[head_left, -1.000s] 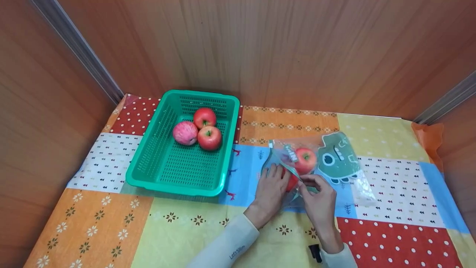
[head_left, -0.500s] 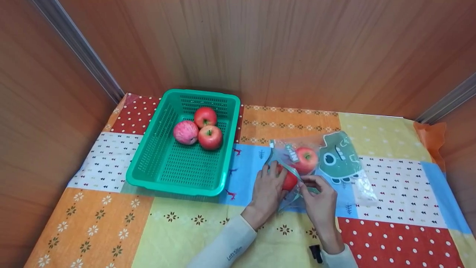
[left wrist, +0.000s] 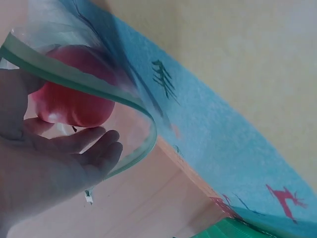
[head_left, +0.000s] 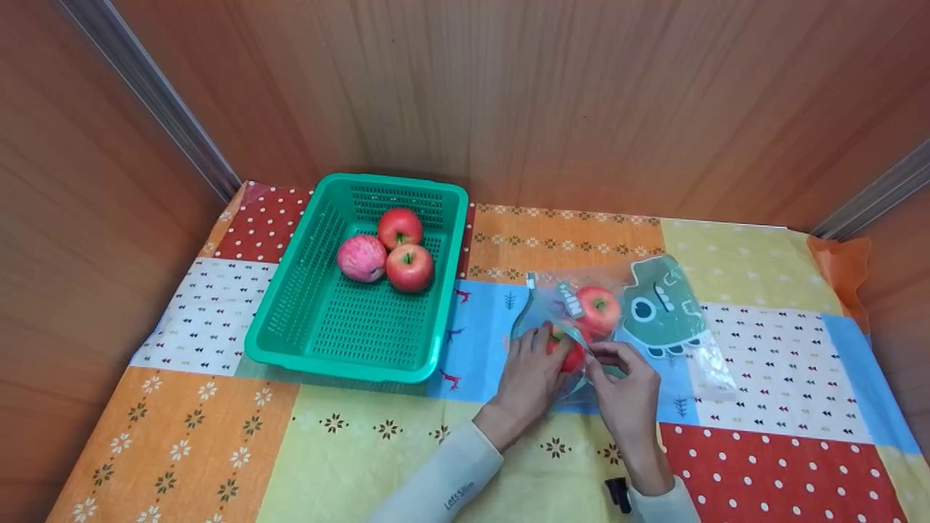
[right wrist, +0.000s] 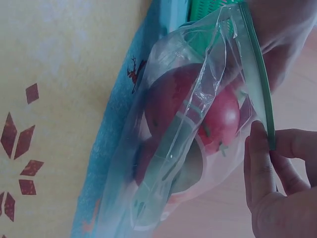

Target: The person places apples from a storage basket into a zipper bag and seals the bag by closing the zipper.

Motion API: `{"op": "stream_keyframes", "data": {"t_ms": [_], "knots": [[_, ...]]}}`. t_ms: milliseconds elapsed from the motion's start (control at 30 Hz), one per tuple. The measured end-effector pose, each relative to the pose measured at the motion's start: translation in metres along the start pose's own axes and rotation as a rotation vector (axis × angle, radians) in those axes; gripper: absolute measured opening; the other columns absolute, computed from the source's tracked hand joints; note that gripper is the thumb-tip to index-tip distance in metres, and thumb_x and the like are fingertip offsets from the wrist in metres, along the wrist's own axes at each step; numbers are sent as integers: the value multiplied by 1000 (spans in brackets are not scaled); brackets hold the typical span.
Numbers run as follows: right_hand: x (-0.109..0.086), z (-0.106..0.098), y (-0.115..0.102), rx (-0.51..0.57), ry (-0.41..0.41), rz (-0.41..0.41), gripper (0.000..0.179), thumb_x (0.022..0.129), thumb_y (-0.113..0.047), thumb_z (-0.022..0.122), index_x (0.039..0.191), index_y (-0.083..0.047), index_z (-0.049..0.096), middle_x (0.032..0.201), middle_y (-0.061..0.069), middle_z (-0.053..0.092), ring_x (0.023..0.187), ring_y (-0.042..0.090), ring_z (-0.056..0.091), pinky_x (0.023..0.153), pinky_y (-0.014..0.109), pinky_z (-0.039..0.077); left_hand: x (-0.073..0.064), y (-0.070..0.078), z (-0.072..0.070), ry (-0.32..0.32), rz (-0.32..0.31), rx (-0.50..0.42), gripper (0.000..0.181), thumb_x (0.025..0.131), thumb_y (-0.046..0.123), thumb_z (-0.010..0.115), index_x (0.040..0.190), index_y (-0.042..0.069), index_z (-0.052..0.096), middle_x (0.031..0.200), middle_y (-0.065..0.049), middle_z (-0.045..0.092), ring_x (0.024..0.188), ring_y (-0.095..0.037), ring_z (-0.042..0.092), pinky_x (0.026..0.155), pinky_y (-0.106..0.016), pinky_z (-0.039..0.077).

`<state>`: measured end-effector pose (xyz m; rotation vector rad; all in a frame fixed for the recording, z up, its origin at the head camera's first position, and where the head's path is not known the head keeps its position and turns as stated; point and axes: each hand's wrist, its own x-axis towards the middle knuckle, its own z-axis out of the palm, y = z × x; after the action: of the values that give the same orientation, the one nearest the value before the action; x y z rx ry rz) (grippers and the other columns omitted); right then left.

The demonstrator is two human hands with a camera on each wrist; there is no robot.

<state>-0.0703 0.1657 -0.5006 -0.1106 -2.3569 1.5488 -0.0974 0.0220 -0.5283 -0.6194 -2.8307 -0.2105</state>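
A person's left hand (head_left: 529,372) reaches into the mouth of a clear plastic bag (head_left: 656,314), its fingers loosely bent against a red apple (head_left: 572,356) — thumb on one side, fingers on the other; how firmly they hold it, I cannot tell. The right hand (head_left: 629,385) pinches the bag's green edge between thumb and fingertips, just beside that apple. The apple sits at the opening, partly crossed by the green edge. Deeper in the bag lies a second apple (head_left: 599,309); the right wrist view shows overlapping red shapes through the film, too muddled to count. A green cartoon creature is printed on the far part of the bag.

To the left of the bag stands a green plastic basket (head_left: 367,334), holding three more apples (head_left: 409,267) grouped together — one pinker and streaked. Everything rests on a patchwork-print tablecloth (head_left: 363,465), with wood-grain panels (head_left: 508,109) behind.
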Motion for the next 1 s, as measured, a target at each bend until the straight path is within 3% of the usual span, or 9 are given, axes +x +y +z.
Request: {"op": "stream_keyframes", "data": {"t_ms": [100,300,367,567,667,767,1000], "knots": [[0,0,0,-6,2,6,19,92,8,75,110,1,77,104,14,76,88,13,72,76,13,57,1,2,3,32,19,45,46,96,51,75,134,28,63,136,-9,62,120,-26,61,101,-38,53],[0,-2,-1,-5,-12,18,20,94,6,74,113,1,77,109,13,76,94,23,73,79,13,57,3,5,10,190,72,180,37,98,55,71,124,29,66,121,-4,66,110,-22,63,96,-38,52],[0,-2,-1,-1,-14,23,21,94,6,74,114,1,76,110,13,76,94,21,74,79,13,57,4,5,10,200,88,186,37,97,54,72,124,29,67,121,-2,67,113,-22,63,98,-39,51],[1,-3,0,-17,-9,26,20,95,5,74,115,2,76,108,14,76,91,1,70,78,14,57,1,1,-2,101,92,2,52,93,44,82,136,22,62,135,1,66,129,-24,59,108,-41,49],[2,-4,1,-24,-10,23,20,95,5,73,114,2,76,106,14,76,91,1,70,79,14,57,-2,-3,-6,53,78,-74,57,92,40,83,140,21,60,140,0,64,132,-26,57,111,-43,48],[1,-4,1,-20,-14,32,19,95,6,73,114,2,76,106,14,76,90,3,70,79,14,57,-6,-6,-9,25,64,-78,55,93,38,82,141,21,61,142,-1,64,131,-26,58,111,-43,47],[0,-4,2,-20,-5,37,18,94,6,74,112,4,76,104,16,76,87,1,69,77,12,56,-16,-15,-17,28,37,-79,51,93,33,81,140,22,65,137,-1,67,126,-24,60,110,-44,48]]}}
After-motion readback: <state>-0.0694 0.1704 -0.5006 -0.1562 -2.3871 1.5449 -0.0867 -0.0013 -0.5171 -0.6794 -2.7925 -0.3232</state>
